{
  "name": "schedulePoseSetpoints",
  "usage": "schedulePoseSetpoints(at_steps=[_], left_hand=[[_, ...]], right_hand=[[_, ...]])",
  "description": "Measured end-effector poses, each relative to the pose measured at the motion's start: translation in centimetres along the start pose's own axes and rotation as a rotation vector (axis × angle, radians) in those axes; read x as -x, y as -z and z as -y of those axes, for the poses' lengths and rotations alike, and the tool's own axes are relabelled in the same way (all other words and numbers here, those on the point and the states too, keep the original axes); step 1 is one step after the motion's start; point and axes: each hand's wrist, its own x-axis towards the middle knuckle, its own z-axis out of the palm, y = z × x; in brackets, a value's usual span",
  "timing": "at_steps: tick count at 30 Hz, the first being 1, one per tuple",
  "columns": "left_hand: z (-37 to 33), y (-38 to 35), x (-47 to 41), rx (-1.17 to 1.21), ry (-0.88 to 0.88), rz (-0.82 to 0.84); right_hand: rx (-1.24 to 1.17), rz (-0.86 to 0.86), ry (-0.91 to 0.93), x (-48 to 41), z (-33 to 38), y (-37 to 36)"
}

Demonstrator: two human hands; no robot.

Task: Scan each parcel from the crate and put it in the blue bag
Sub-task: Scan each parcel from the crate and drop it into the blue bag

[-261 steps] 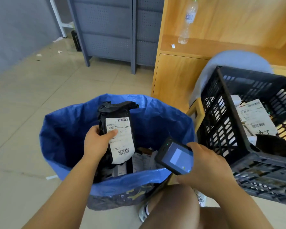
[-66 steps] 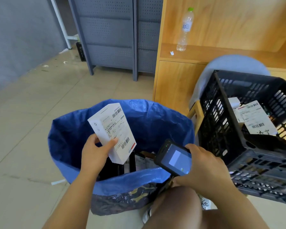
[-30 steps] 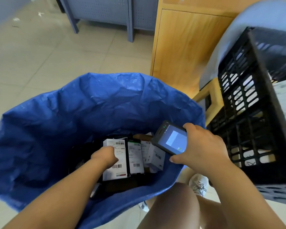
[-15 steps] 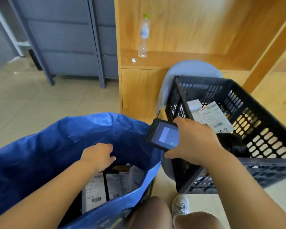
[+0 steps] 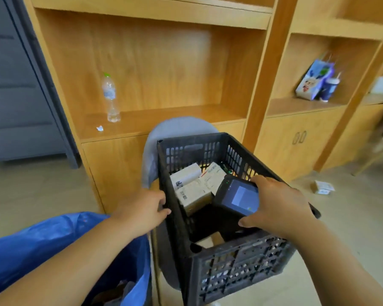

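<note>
The left hand point(image 5: 143, 212) reaches to the left wall of the black crate point(image 5: 234, 259), fingers loose and holding nothing, while the right hand point(image 5: 276, 206) grips the handheld scanner point(image 5: 238, 196) over the crate's opening. Boxed parcels point(image 5: 194, 186) lie inside, between the hands and just beyond them. The blue bag point(image 5: 42, 246) sits below the left forearm.
</note>
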Motion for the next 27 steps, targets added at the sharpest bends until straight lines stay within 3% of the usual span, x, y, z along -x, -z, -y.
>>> schedulePoseSetpoints(at_steps=[8,15,23,27], left_hand=[[-5.8,-4.9,-11.6,-0.037,-0.090,0.082],[-7.4,-10.5,-21.6,-0.096,-0.068,0.264],[-8.6,-15.8,-31.0,-0.376,-0.351,0.206],[-9.7,-18.0,-33.3,-0.518,-0.461,0.294]], right_hand=[[0.011,-0.072,-0.222,-6.2,-8.3,-3.9],[0.053,-0.095,-0.230,-12.7,-11.8,-6.6],[0.092,-0.066,-0.182,-17.5,-13.0,-8.3],[0.053,-0.085,-0.186,-17.9,-13.5,-8.8]])
